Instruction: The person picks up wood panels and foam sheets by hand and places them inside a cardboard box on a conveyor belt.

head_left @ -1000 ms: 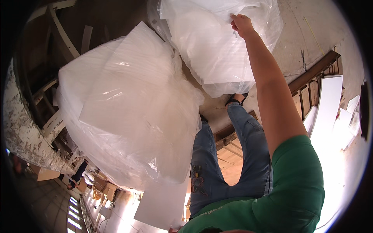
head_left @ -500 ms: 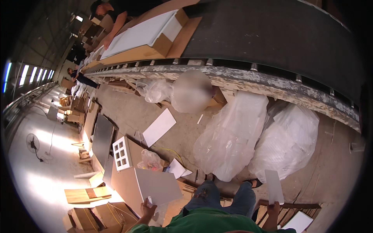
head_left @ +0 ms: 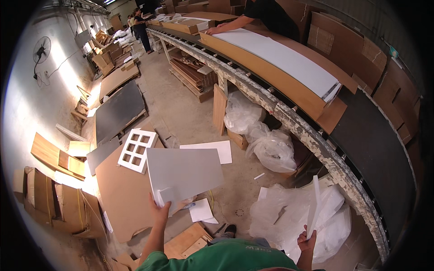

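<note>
The left hand grips a grey panel by its near corner; the right hand, nearer the conveyor, a forward-pointing white strip.

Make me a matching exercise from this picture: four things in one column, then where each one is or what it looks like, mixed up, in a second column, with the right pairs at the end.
Column one
1. Grey panel
2. White frame
3. Round fan
4. Narrow white strip

Column two
A. Fixed to the wall
B. Held upright in the right hand
C. Held by a corner in the left hand
D. Pierced by six openings

Right pairs: 1-C, 2-D, 3-A, 4-B
</note>
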Available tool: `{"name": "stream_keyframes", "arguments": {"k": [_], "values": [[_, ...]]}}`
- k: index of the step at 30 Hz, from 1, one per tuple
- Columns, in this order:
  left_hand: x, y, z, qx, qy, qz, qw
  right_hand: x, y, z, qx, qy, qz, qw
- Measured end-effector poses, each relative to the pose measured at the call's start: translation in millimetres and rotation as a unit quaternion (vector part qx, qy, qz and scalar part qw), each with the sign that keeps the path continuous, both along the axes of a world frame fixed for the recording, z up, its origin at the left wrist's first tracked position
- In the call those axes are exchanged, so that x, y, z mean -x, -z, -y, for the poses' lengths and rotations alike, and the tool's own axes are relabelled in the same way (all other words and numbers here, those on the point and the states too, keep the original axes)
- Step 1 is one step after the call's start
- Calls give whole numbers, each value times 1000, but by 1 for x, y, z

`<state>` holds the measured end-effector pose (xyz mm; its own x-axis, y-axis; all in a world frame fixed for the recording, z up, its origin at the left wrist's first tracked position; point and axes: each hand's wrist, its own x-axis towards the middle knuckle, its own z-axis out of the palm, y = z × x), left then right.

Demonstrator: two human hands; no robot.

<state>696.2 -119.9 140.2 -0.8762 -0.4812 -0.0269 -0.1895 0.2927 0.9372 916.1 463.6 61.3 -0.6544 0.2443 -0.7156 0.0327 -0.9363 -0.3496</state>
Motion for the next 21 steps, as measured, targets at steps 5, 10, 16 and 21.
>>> {"name": "stream_keyframes", "arguments": {"k": [5, 10, 16, 21], "values": [[-14, 30, 97, -186, -279, -29, 941, 179, -25, 65, -136, -233, 58, 961], [-12, 45, 139, -455, -352, -167, 801, 268, 38, 83, -106, -252, 123, 954], [86, 41, 173, -447, -399, -220, 770, 466, 78, 107, -159, -295, 159, 929], [197, 4, 180, -447, -410, -248, 755, 671, 39, 198, -272, -475, 40, 836]]}}
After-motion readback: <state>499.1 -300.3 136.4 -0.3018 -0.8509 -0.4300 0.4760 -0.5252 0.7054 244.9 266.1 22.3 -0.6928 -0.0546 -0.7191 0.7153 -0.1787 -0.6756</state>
